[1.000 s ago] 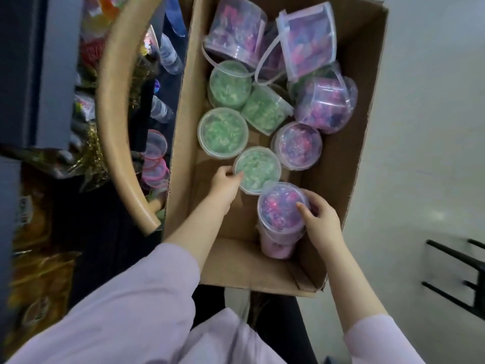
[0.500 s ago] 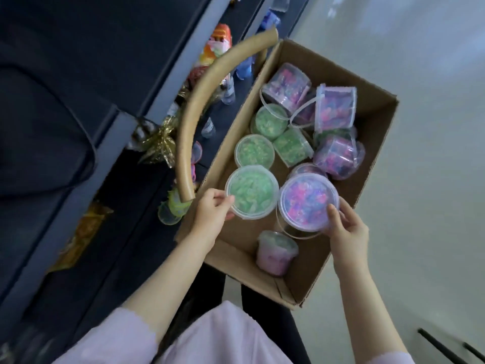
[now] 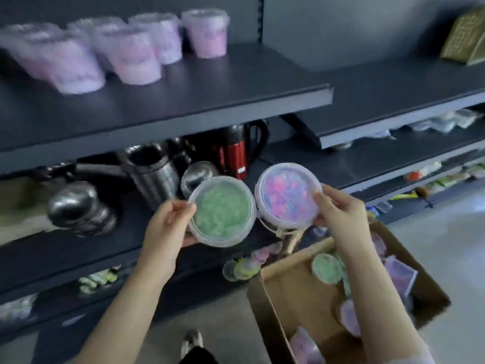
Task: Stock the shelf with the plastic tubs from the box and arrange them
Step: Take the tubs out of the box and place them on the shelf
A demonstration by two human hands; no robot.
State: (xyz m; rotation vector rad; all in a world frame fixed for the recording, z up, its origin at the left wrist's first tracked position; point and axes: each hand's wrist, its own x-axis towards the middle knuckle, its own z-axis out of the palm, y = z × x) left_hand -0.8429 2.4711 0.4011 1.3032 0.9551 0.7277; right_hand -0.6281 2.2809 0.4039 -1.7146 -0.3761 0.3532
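Roughly midway, by the look of it. The left hand (image 3: 165, 224) grips a green tub (image 3: 222, 210) at its rim, thumb on the lid edge and fingers underneath. The right hand (image 3: 341, 214) holds a pink tub (image 3: 287, 197) the same way, its thin handle hanging below. Both tubs are in the air, side by side with rims almost touching and lids turned toward the camera. They sit in front of the shelving and below the top shelf (image 3: 183, 101), so neither is placed yet. On that shelf a row of pink tubs (image 3: 126, 48) stands upright toward the left and back, blurred but several deep, which I take as the stocked part. No green ones show there, and the front and right of the board look free for more. The box (image 3: 288, 292) lies on the floor just beside the right arm, and the spare tubs (image 3: 326, 267) in it include a green one and some pink ones. The arm hides part of it, so the count cannot be told. Left to do, I judge: set these two down, empty the box, then square up the rows. Beneath the top shelf stand steel pots (image 3: 149, 169) and a red flask (image 3: 236, 153).
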